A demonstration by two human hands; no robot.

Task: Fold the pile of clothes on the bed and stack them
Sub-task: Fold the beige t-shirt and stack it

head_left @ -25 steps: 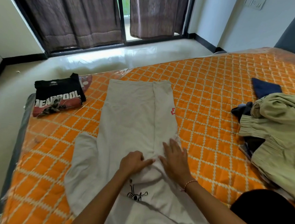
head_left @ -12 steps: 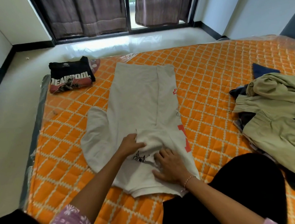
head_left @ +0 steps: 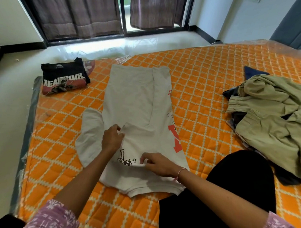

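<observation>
One white T-shirt, one folded black T-shirt, one clothes pile, two curtains.

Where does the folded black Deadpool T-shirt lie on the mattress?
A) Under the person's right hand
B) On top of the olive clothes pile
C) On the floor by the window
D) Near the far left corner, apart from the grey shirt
D: the black Deadpool T-shirt sits by the mattress's far left corner, with orange quilting showing between it and the grey shirt.
</observation>
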